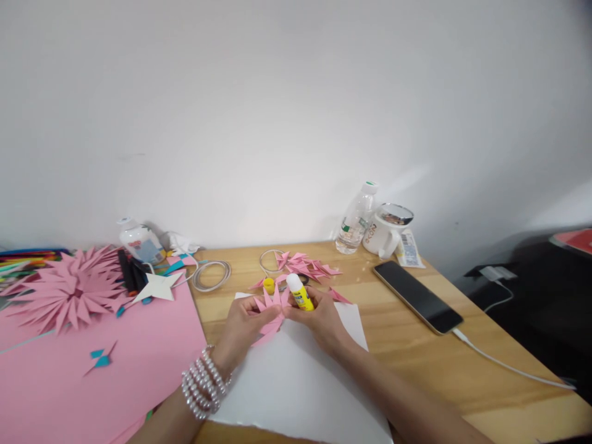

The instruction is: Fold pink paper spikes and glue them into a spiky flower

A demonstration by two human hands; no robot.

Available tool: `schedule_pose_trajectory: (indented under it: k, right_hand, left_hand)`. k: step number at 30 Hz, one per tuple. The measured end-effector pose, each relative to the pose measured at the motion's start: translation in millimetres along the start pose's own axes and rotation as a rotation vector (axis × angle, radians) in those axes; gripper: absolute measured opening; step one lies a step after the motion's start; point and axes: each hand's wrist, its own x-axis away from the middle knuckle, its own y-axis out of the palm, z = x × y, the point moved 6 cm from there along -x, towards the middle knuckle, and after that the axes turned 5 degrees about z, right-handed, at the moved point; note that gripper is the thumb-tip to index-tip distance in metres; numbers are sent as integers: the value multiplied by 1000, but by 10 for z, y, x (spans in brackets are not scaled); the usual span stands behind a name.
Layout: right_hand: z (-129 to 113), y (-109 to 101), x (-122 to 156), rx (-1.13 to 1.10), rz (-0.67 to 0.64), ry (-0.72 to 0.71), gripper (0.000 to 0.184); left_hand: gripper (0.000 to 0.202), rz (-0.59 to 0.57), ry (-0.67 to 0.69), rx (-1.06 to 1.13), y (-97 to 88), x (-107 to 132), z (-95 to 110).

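glue stick (300,292) in right hand (319,318), left hand (243,325) pinching pink star (272,308)

The folded star (272,311) in my left hand (240,330) is matt pink paper with crisp creases, and the glue stick (300,295) in my right hand (324,320) is smooth yellow and white plastic. Under them lies a sheet (296,382) of matt white paper on a table (416,370) of pale, smooth wood. My bracelet (203,382) has pearly, shiny beads, the phone (417,296) is glossy black, the bottle (356,219) clear plastic, and the white mug (382,237) looks like glazed ceramic, though it is too far to be sure
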Motion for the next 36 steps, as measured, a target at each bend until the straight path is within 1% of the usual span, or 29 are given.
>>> schedule_pose_trajectory:
  k: [5, 10, 14, 19, 21, 23, 26, 29, 32, 36]
  right_hand:
    - [2, -12, -17, 49, -9, 15, 22]
    - [39, -14, -32, 80, -20, 19, 22]
    - [24, -7, -47, 32, -13, 20, 21]
    - [-16, 48, -56, -23, -95, 1, 25]
    - [-10, 50, -56, -12, -97, 4, 25]
    - [-1, 56, -53, 15, -105, 2, 22]
    - [0, 60, -46, 52, -107, -16, 21]
    - [16, 64, -33, 53, -109, -5, 27]
    - [38, 64, -25, 70, -110, 10, 31]
    - [41, 71, -33, 77, -115, -1, 27]
  left_hand:
    - [28, -39, 29, 0, 11, -7, -26]
    - [28, -18, 56, -47, 12, -26, -59]
    - [29, 6, 44, -84, -7, -45, -57]
    - [24, -80, 17, -86, -43, -61, -15]
    - [22, -92, 7, -77, -61, -59, -1]
    - [24, -79, 22, -80, -72, -54, 15]
    - [23, -93, 48, -55, -46, -38, 24]
    - [25, -124, 29, -41, -14, -27, -3]
    - [33, -98, 16, -51, -17, -26, -25]
    - [35, -51, 11, -33, -23, -27, -39]
